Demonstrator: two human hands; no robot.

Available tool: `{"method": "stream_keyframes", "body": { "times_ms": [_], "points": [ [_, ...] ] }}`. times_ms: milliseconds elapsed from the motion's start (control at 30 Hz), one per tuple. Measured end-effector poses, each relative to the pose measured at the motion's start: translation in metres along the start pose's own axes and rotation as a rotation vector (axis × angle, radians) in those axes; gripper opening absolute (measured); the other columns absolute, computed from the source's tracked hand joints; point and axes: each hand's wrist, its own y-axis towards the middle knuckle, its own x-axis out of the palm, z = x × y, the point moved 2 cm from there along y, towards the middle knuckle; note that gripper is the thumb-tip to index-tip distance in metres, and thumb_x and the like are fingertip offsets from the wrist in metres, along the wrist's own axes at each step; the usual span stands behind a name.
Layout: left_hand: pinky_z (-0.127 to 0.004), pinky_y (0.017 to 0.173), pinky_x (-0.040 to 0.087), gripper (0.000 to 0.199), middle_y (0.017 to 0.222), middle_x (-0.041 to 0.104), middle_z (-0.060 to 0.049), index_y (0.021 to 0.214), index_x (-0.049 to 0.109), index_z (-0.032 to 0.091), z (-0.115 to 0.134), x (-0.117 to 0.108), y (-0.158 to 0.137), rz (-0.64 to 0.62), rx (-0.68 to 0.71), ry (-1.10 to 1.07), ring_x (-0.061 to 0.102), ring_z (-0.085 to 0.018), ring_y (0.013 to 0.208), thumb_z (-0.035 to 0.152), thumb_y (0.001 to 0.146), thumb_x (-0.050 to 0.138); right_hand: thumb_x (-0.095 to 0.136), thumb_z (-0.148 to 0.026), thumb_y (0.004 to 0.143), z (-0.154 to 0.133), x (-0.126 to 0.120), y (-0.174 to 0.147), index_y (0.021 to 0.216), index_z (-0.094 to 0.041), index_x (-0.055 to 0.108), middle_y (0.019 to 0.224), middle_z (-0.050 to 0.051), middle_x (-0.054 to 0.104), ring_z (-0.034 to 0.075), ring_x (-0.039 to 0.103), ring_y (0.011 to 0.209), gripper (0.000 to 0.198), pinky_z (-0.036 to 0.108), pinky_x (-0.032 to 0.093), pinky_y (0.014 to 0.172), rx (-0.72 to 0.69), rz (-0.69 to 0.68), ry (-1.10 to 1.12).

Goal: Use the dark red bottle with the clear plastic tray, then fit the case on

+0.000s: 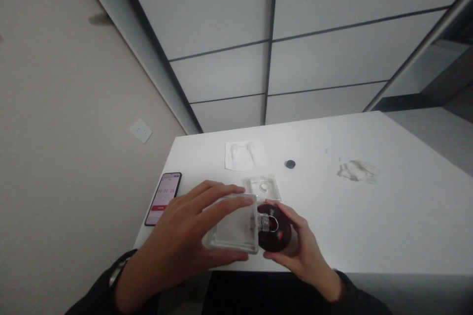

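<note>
Holding clear box (pixel 233 229) in left hand (pixel 177 241).

1. The left hand (pixel 177 241) is lying over a clear plastic box (pixel 234 229), its fingers spreading across the lid.
2. The right hand (pixel 299 246) is cupping a dark round disc (pixel 277 234) just beside the box, touching its edge.
3. A smartphone (pixel 163 198) is lying near the left edge of the white counter (pixel 388 216), its screen glowing.
4. A small clear tray (pixel 261 187), a white tissue (pixel 242 155), a black button-like piece (pixel 290 164) and a crumpled wrapper (pixel 356 171) are lying farther back.
</note>
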Motion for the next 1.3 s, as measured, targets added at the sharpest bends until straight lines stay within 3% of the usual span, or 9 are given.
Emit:
{"method": "stream_keyframes", "body": {
  "times_ms": [600,1300],
  "points": [
    [-0.040,0.096,0.062,0.056,0.135,0.075,-0.007,0.133,0.061,0.027,0.0010,0.0011,0.0018,-0.017,0.013,-0.014,0.073,-0.027,0.118,0.040,0.087,0.090,0.093,-0.034,0.082,0.0014,0.0000,-0.0018,0.162,-0.030,0.040,0.150,0.018,0.065,0.038,0.066,0.137,0.096,0.055,0.059,0.111,0.015,-0.009,-0.010],
    [-0.038,0.096,0.062,0.047,0.135,0.075,-0.008,0.135,0.063,0.027,0.0014,0.0004,0.0037,0.002,0.031,0.001,0.073,-0.026,0.118,0.044,0.095,0.082,0.084,-0.045,0.091,-0.0031,-0.0012,0.0018,0.162,-0.032,0.040,0.150,0.015,0.066,0.033,0.068,0.136,0.084,0.050,0.060,0.110,-0.014,0.011,0.000]
  ]
}}
